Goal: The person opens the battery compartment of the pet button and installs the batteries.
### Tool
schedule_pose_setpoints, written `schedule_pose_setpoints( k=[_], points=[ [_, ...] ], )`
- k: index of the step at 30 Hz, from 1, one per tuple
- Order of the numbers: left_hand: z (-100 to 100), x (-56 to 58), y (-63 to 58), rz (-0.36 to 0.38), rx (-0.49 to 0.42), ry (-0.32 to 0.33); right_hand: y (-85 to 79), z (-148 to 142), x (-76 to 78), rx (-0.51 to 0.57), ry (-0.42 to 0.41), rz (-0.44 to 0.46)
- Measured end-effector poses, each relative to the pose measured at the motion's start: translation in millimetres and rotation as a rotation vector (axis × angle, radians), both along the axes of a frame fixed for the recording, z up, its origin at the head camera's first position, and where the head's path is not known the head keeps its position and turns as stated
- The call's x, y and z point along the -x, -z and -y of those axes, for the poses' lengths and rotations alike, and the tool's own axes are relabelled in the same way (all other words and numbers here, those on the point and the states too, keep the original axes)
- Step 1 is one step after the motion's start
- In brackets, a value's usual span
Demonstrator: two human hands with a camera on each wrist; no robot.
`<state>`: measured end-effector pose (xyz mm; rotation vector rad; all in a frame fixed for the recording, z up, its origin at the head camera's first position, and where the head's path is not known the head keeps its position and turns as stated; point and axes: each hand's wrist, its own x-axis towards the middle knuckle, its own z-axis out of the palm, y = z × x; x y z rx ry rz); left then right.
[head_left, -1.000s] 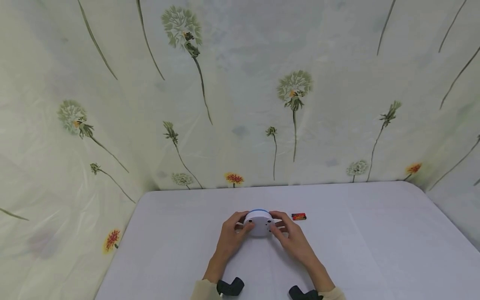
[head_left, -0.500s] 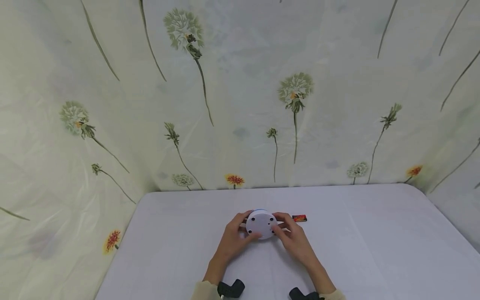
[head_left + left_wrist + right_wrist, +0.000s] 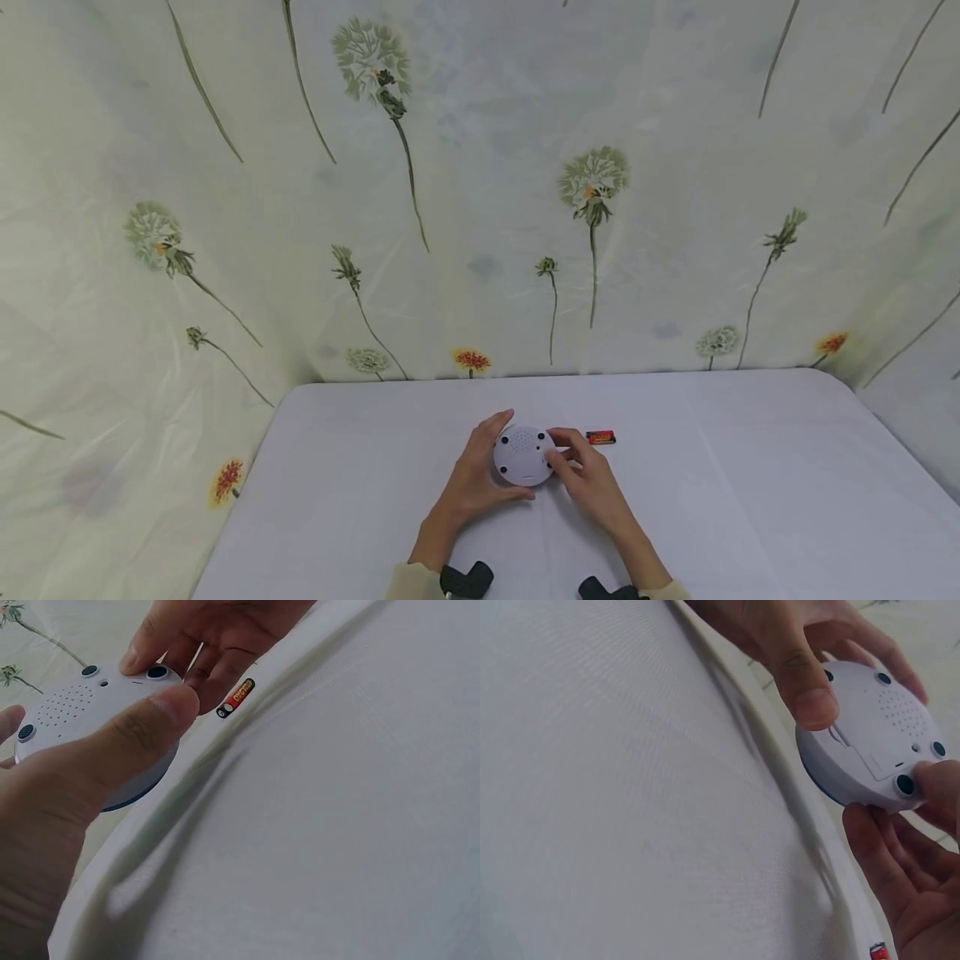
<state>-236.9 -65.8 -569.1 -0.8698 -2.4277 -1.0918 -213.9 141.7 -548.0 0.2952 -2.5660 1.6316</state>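
A round white device [image 3: 523, 467] is held above the table with its underside towards me. Dark round feet, a patch of small holes and a battery cover [image 3: 866, 754] show on that face. My right hand [image 3: 591, 479] pinches its right edge, thumb on the underside and fingers behind. Spread wide around the left side is my left hand [image 3: 474, 477]; its thumb reaches below the lower edge and its fingers extend past the upper left. In the left wrist view the left thumb [image 3: 142, 735] overlaps the device. A blue rim [image 3: 135, 801] edges its other side.
Red and black batteries [image 3: 601, 437] lie on the table just beyond my right hand. A white cloth covers the table [image 3: 750, 483]. Behind it hangs a curtain [image 3: 480, 208] printed with dandelions. Black wrist mounts [image 3: 467, 579] sit at both cuffs.
The device has tilted and turned so its underside faces me fully. My left hand has loosened and spread from its edge, while the right keeps its pinch. The batteries have stayed put.
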Motion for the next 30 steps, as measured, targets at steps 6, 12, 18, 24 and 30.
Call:
schedule_pose_setpoints(
  k=[6,12,18,24,30],
  points=[
    [0.6,0.1,0.3,0.002,0.011,0.004,0.3,-0.2,0.5,0.017,0.001,0.031],
    [0.3,-1.9,0.6,0.068,0.029,-0.016,-0.9,0.4,-1.3,0.041,-0.003,0.075],
    [-0.6,-4.6,-0.5,0.148,0.026,-0.044,-1.6,1.1,-1.4,0.044,0.006,0.113],
    [-0.1,-6.9,-2.9,0.195,0.029,-0.067,-0.4,0.4,-0.5,-0.022,0.011,0.105],
    [1.1,-7.6,-3.3,0.232,0.001,-0.052,-1.6,-0.1,-1.2,-0.114,-0.019,-0.038]
  ],
)
